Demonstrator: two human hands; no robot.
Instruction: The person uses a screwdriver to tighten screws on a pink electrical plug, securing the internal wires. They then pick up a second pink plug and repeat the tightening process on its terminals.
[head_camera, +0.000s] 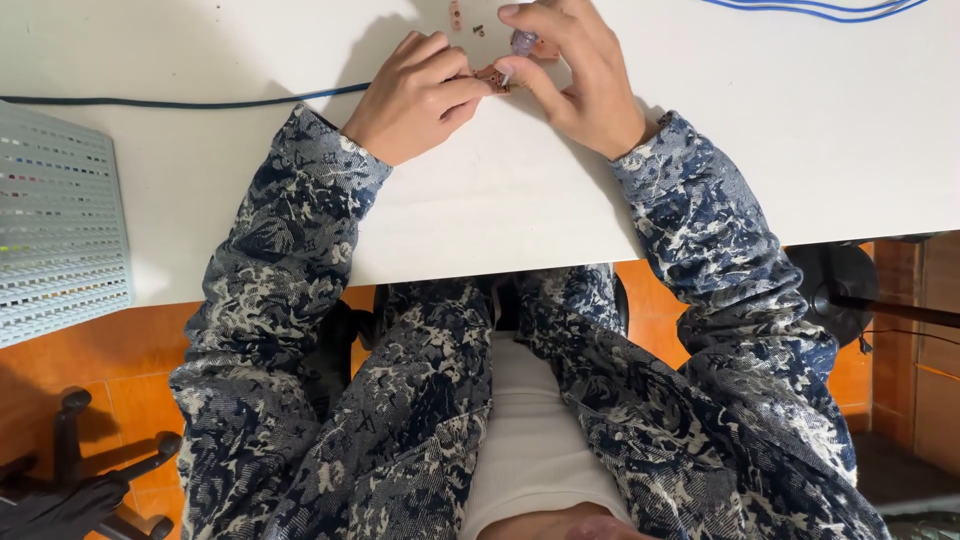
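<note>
A: Brown part (490, 77), small, sits on the worktop (500, 200), pinched at its left end by the left hand (415, 95).

B: Right hand (580, 75)?

A: Closed on a clear-handled tool (520, 45) just right of that grip. Part looks light, rigid; edges suit holding.

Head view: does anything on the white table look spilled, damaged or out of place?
Nothing stands out. Both hands, left hand and right hand, meet on a small brown part. A few loose bits lie beside them on the white table, scattered rather than spilled.
</note>
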